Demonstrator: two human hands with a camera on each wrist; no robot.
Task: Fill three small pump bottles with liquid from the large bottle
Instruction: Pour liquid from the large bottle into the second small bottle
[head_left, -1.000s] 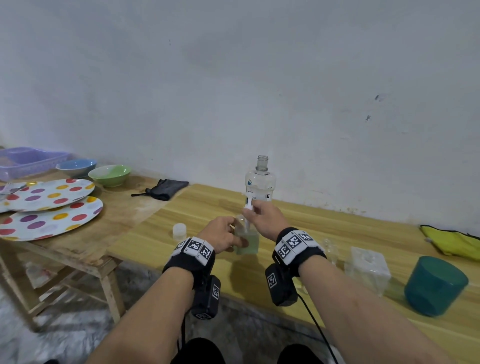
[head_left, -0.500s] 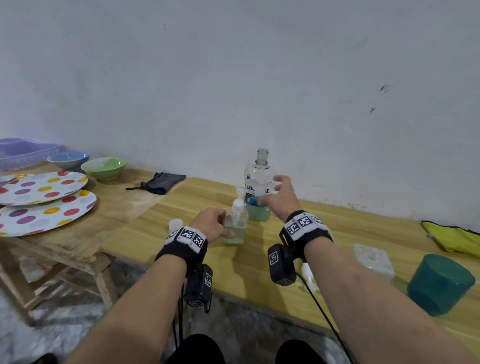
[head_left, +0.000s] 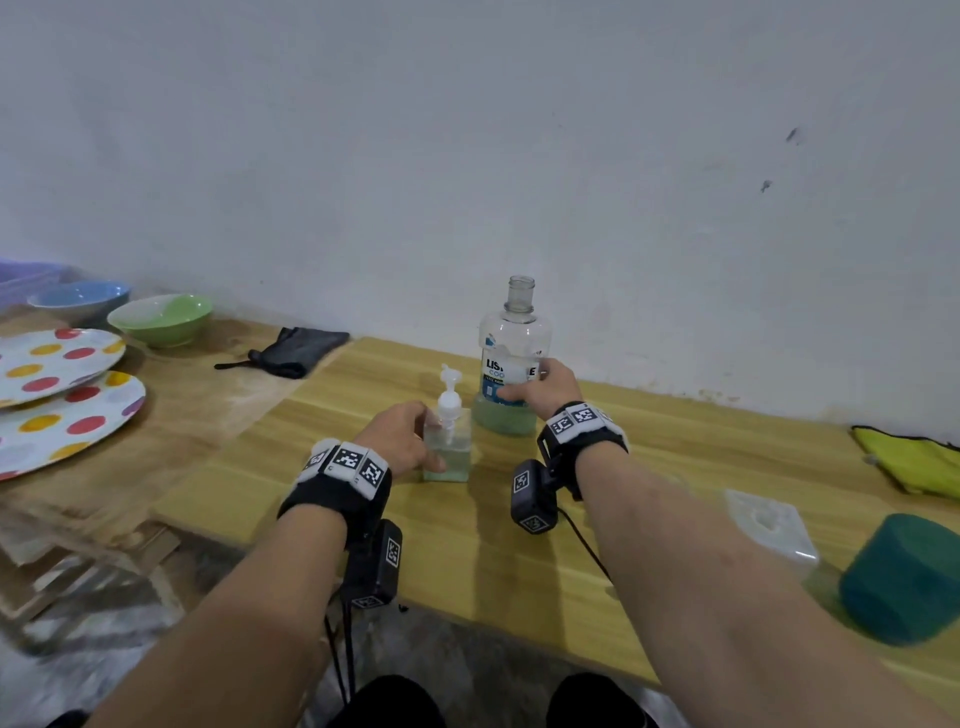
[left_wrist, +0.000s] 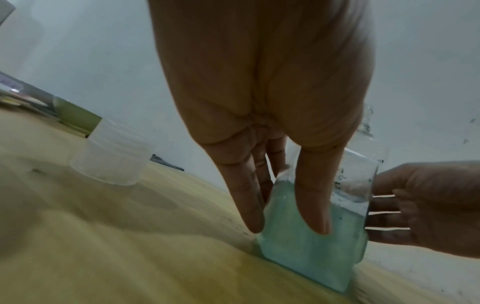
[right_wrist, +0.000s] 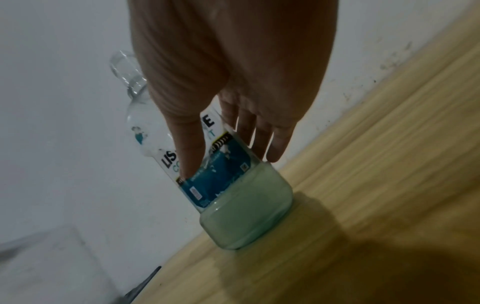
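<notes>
A small square pump bottle (head_left: 448, 449) stands upright on the yellow wooden table (head_left: 467, 561), its white pump fitted and pale green liquid inside. My left hand (head_left: 423, 439) holds its body between thumb and fingers; the left wrist view shows the left hand (left_wrist: 285, 226) pinching the small bottle (left_wrist: 306, 253). Just behind stands the large clear bottle (head_left: 514, 358), uncapped, with green liquid in its lower part. My right hand (head_left: 527, 384) grips it at the label. In the right wrist view the right hand (right_wrist: 231, 164) wraps the large bottle (right_wrist: 246, 214), thumb on the label.
A clear cap (left_wrist: 111, 156) sits on the table left of the small bottle. To the right are a clear square container (head_left: 769, 525), a teal cup (head_left: 904, 577) and a yellow-green cloth (head_left: 914, 462). Spotted plates (head_left: 57, 415), two bowls (head_left: 161, 319) and a black cloth (head_left: 296, 351) lie at the left.
My right hand has left the small bottle's pump and moved back to the large bottle, which it now grips. The left hand has stayed on the small bottle.
</notes>
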